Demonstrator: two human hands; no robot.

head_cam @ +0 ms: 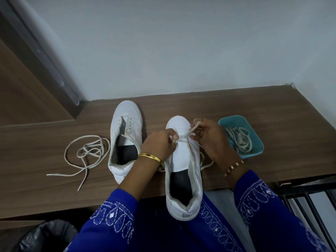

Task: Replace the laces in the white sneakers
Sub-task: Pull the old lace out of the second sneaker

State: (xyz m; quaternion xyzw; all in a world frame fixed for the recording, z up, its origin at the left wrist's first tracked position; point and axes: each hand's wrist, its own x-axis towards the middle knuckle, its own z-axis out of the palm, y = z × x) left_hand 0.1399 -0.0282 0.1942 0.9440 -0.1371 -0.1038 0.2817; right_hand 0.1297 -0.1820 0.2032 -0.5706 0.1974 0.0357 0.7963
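**Entry: Lace at the toe-end eyelets, near sneaker**

Item in hand: the lace [183,138], pale, crossing the front of the near sneaker [183,171], which sits at the edge of the surface [236,106] with its heel overhanging toward you.

Left hand [160,144]: fingers curled, pinching one run of the lace just beside the lowest eyelets. Right hand [209,137]: fingers curled, pinching the other run, which rises in a short loop above your fingertips. Both grips are narrow and closed on the lace.

Whether this lace is going in or coming out cannot be told from the view; the eyelets above your fingers look empty, and slack trails down the side of the shoe below your right wrist.

Handling notes, as judgement:
- Keep both pinches close to the eyelets, so the soft lace does not buckle.
- Draw the two runs evenly, so the ends match in length.
- Keep the lace flat between your fingers; a twist here will carry up every row.
- Steady the shoe, since the overhanging heel may tip it.

Also listed: far sneaker [125,137], unlaced, left of your left fingers; loose lace [85,153], further left; teal tray [241,137] holding laces, just right of your right fingers.
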